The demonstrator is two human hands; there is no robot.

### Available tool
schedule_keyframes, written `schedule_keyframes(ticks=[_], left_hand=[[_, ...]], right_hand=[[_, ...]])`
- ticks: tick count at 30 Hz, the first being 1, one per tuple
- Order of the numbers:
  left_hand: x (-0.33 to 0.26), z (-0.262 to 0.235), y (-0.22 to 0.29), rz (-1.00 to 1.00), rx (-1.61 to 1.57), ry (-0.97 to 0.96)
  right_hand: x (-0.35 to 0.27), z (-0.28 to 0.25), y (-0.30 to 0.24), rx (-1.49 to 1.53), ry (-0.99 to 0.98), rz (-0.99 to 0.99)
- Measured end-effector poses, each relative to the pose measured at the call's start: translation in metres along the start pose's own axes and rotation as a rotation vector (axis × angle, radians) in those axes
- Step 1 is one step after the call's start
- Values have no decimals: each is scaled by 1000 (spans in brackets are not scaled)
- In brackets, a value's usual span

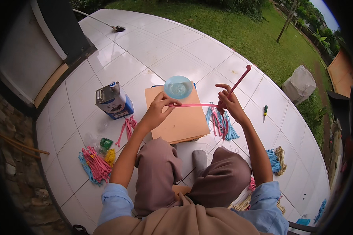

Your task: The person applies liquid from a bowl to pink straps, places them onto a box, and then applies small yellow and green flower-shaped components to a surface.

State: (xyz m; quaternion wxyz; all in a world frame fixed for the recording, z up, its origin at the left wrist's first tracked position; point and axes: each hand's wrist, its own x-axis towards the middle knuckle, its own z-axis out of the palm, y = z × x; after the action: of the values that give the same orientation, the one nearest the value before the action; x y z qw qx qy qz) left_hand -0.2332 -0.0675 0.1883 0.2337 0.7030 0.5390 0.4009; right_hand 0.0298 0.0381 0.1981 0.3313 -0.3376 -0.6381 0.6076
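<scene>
A long pink strap (pixel 196 105) with a knobbed end is stretched level between my hands. My left hand (pixel 157 111) pinches one end of it between thumb and fingers. Closed round the strap farther right is my right hand (pixel 229 103), index finger stuck out. From there one part rises to the upper right, and another hangs down in a curve. Beneath lies a tan board (pixel 176 127) on a low stand. A translucent blue bowl (pixel 168 89) stands at its far edge, seemingly with clear liquid inside. Pink and blue straps (pixel 232 131) lie below my right hand.
At left stand a blue-and-white metal can (pixel 123 105), loose pink straps (pixel 126 129), a pink-and-blue bundle (pixel 96 166), and green (pixel 105 143) and yellow (pixel 110 157) packets. Rightward are a screwdriver (pixel 265 110), more bundles (pixel 273 161) and a white sack (pixel 300 84). A broom (pixel 117 29) lies far off.
</scene>
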Motion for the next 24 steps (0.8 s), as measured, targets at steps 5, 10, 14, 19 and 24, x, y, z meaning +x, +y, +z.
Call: schedule_keyframes(ticks=[5,10,14,19,24], left_hand=[[-12,40,-62,62,299,-142],[-22,60,-80,-112,433,-77],[-21,63,-100,-93,471,-51],[-2,58,-109,-73,461,-96],[5,53,-111,-127,419,-38]], right_hand=[[38,-11,76,-69,-129,137],[68,-3,117,43,-147,243],[51,12,128,143,61,186],[50,13,138,185,133,148],[71,11,124,120,99,162]])
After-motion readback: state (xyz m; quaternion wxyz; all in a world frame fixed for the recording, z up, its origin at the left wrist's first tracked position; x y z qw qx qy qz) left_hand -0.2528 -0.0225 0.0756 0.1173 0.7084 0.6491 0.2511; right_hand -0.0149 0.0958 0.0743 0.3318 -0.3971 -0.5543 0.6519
